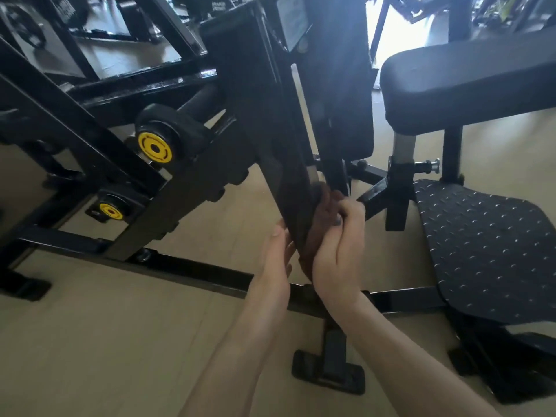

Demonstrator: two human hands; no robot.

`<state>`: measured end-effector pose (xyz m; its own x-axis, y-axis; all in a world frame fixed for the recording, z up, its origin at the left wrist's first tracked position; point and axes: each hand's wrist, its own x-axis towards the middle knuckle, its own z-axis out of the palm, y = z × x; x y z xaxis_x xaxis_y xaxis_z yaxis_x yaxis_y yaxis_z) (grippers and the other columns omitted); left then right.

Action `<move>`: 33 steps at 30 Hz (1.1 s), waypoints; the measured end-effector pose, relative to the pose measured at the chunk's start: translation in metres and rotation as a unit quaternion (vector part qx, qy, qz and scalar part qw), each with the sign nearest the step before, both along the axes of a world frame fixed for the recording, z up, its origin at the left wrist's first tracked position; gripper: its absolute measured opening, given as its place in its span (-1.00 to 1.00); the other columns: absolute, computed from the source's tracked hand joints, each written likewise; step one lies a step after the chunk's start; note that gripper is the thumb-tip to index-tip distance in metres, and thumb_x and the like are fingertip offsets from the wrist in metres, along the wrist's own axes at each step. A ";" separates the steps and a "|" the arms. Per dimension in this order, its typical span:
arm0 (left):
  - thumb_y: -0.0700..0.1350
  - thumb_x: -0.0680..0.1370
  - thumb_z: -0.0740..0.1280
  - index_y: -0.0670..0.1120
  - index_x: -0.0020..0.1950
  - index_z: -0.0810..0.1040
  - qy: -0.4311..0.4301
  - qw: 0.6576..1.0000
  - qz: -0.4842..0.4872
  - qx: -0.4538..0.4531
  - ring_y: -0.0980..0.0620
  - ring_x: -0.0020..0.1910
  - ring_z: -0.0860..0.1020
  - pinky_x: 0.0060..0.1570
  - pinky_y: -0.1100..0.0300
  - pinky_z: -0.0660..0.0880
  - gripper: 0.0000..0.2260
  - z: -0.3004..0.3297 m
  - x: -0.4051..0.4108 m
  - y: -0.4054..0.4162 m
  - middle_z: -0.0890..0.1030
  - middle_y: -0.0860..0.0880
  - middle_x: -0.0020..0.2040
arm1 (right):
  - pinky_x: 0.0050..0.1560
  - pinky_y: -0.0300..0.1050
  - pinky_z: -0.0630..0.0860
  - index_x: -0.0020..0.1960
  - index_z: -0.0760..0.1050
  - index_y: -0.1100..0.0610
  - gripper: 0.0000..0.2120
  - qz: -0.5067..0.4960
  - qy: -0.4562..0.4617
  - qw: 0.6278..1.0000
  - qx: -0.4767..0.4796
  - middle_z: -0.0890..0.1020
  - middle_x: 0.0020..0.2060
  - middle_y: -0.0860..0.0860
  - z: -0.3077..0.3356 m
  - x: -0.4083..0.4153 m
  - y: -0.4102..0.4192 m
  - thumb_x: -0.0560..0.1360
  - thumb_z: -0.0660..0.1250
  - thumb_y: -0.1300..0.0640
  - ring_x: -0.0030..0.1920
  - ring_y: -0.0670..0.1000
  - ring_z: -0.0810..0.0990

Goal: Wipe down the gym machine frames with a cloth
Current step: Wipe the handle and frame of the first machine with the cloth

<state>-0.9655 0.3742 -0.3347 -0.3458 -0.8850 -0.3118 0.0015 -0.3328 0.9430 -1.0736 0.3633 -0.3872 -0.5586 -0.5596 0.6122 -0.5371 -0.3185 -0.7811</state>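
Dark red cloth (pixel 319 218) gripped by R hand (pixel 340 245) on frame post (pixel 282 164), L hand (pixel 275 257) fingers straight.

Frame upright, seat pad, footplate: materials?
Frame upright: looks like square steel tube with glossy black paint; straight edges and highlights. The right hand holds a dark reddish cloth against it.
Seat pad: probably vinyl over foam; rounded edges, soft sheen.
Footplate: likely black metal tread plate with raised studs; could be moulded rubber.
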 end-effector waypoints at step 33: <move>0.29 0.64 -0.08 0.07 0.57 0.31 -0.014 0.999 0.020 0.041 0.00 0.54 0.31 0.57 -0.06 0.13 -0.42 0.014 0.037 0.011 0.39 0.06 0.53 | 0.41 0.25 0.41 0.39 0.54 0.01 -0.72 -0.074 0.390 0.914 -0.082 0.26 0.42 0.09 0.056 0.007 -0.016 0.71 0.25 0.03 0.45 0.25 0.31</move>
<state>-0.9290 0.3849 -0.3209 -0.3016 -0.8684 -0.3936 -0.0099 -0.4099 0.9121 -1.0670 0.3474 -0.3308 0.0207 -0.3788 0.9253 -0.9569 -0.2757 -0.0914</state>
